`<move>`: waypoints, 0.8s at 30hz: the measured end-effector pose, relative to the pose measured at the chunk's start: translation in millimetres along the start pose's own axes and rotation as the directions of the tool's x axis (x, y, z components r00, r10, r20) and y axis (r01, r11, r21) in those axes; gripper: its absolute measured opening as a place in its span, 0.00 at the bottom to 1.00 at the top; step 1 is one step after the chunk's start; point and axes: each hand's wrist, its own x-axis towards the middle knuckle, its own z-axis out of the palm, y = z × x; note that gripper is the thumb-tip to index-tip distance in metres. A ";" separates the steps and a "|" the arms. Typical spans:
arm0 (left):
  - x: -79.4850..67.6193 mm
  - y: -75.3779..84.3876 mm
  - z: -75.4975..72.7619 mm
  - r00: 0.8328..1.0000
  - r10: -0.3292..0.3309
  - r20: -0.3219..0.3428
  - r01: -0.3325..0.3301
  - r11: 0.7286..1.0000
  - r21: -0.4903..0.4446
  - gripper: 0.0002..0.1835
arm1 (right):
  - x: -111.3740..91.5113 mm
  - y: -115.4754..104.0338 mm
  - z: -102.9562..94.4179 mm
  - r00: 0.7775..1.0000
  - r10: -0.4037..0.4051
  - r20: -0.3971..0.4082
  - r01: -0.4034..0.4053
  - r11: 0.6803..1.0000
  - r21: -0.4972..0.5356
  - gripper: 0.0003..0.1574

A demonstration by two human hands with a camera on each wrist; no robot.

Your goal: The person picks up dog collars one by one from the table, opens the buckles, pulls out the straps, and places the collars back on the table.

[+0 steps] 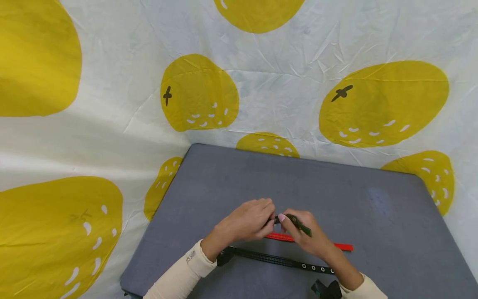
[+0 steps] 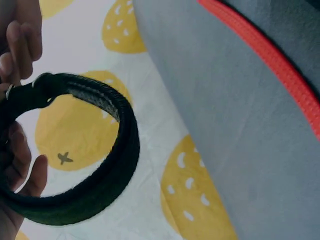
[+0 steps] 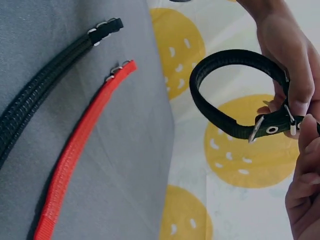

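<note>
Both hands hold a dark green buckled pet collar (image 3: 215,120), bent into a loop above the table. My left hand (image 1: 248,220) grips it beside the metal buckle (image 3: 291,120), seen in the right wrist view. With thumb and fingers, my right hand (image 1: 308,232) pinches the strap near its free end (image 1: 304,229), which sticks out past the hand in the head view. An eyelet and a metal ring show on the strap by the buckle. In the left wrist view the padded loop (image 2: 127,150) hangs round and wide, the fingers at its left side.
A red collar (image 3: 85,135) lies flat on the grey table (image 1: 231,178), just below the hands in the head view. Nearer me lies a black collar (image 1: 269,257) with metal eyelets. Behind the table hangs a white cloth (image 1: 276,99) with yellow fruit prints.
</note>
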 end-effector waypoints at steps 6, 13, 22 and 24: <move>1.0 0.8 3.3 0.991 -0.053 -0.120 0.037 0.991 -0.127 0.03 | 5.0 -3.5 -10.2 0.996 0.089 0.008 -0.089 0.992 0.084 0.21; 1.3 -2.5 2.1 0.976 0.012 -0.219 -0.001 0.999 0.050 0.04 | 16.0 -24.6 -17.1 0.990 0.139 -0.005 -0.138 0.986 0.091 0.22; -3.8 -9.9 -6.5 0.982 0.083 -0.171 -0.082 0.997 0.014 0.07 | 13.4 -11.8 -17.9 0.977 0.185 -0.106 -0.189 0.982 -0.028 0.17; -3.3 -10.1 -7.5 0.980 0.076 -0.182 -0.078 0.997 -0.004 0.06 | 13.4 -8.6 -18.1 0.982 0.152 -0.110 -0.162 0.984 -0.081 0.16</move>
